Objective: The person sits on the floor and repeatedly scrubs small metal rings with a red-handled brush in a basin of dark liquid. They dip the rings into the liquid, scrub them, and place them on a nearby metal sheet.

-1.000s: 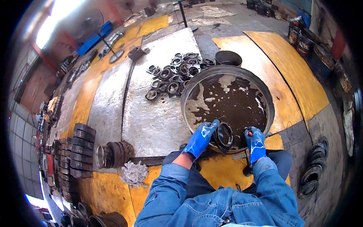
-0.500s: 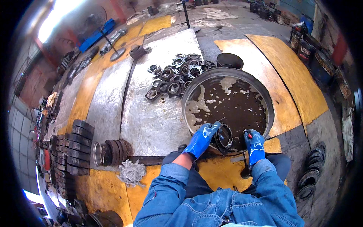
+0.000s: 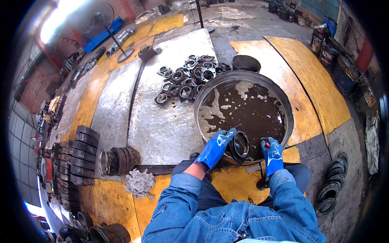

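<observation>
Blue gloves cover both of my hands. My left hand (image 3: 217,148) is closed on the left side of a dark ring-shaped metal part (image 3: 246,152), held tilted at the near rim of a wide round metal tub (image 3: 288,106). Dark liquid with patches of pale foam fills the tub. My right hand (image 3: 273,154) is closed around a small red-handled tool (image 3: 266,143), right of the part and apart from it. The tool's working end cannot be made out.
Beyond the tub's left side lies a heap of ring-shaped metal parts (image 3: 185,92). A dark bucket (image 3: 246,63) stands behind the tub. At left are stacked dark blocks (image 3: 85,156), several rings (image 3: 121,161) and a grey rag (image 3: 139,183). More rings (image 3: 332,184) lie at right.
The whole view has shifted slightly. Both hands stay almost in place, the left on the ring-shaped part and the right on the red-handled tool.
</observation>
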{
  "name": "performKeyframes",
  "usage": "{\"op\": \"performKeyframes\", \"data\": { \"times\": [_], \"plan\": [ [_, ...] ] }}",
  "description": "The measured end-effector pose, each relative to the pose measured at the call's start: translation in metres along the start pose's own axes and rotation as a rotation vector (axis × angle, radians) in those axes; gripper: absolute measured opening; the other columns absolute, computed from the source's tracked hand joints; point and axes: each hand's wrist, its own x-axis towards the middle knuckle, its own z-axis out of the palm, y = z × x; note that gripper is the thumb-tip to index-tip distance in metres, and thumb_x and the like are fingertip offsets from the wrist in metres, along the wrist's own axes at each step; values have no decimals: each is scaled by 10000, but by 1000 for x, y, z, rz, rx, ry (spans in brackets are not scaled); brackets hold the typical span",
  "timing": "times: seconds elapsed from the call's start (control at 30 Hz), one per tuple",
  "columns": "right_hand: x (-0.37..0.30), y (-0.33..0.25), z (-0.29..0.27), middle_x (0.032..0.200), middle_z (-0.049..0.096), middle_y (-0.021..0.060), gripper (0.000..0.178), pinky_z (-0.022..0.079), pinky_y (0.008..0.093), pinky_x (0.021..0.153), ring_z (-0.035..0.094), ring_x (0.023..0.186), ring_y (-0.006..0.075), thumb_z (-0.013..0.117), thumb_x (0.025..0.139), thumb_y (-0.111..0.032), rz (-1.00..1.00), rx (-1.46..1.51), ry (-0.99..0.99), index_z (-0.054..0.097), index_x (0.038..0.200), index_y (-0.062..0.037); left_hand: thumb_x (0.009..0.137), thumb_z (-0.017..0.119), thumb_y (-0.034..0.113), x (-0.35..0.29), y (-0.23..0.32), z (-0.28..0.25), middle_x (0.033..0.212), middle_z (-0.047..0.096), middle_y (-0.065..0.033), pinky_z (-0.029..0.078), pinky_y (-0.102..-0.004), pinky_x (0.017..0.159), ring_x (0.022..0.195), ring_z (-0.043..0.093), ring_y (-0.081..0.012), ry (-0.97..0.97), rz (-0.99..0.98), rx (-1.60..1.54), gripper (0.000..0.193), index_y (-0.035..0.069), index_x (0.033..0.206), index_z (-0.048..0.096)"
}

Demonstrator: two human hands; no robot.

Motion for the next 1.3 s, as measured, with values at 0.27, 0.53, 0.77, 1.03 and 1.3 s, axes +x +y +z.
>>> {"op": "performKeyframes", "data": {
  "times": [0.27, 0.53, 0.77, 1.03, 1.3],
  "plan": [
    [5, 49, 34, 822, 701, 171, 213, 545, 489, 715, 675, 793, 408, 798, 855, -253, -155, -31, 193, 653, 794, -109, 1102, 553, 421, 7, 3, 14, 868, 738, -73, 529, -337, 818, 836, 661, -147, -44, 221, -174, 479, -21, 1038, 726],
    [3, 23, 14, 906, 740, 162, 236, 557, 485, 827, 716, 916, 373, 780, 877, -338, 7, -73, -6, 735, 924, -111, 1066, 625, 440, 27, -10, 12, 889, 771, -64, 545, -273, 743, 806, 715, -142, -5, -24, -280, 453, 4, 1064, 745],
    [3, 4, 2, 959, 768, 127, 258, 568, 469, 841, 733, 943, 339, 791, 863, -356, 68, -105, -74, 764, 982, -128, 1050, 669, 366, 25, -3, 6, 993, 772, -126, 630, -352, 711, 784, 757, -240, -14, -80, -304, 425, -33, 1188, 715],
    [4, 9, 5, 942, 750, 150, 258, 565, 472, 857, 723, 947, 359, 775, 884, -363, 51, -120, -65, 744, 968, -121, 1048, 625, 500, 25, -3, 10, 843, 785, -99, 485, -263, 583, 663, 700, -155, 13, -109, -260, 498, 18, 1061, 750],
    [1, 5, 3, 899, 746, 180, 190, 571, 480, 807, 720, 883, 386, 807, 836, -255, 46, -4, 22, 759, 936, -101, 993, 725, 304, 30, -7, 12, 1030, 767, -121, 641, -388, 709, 813, 745, -246, -33, -224, -582, 370, -3, 1201, 713]
  ]
}}
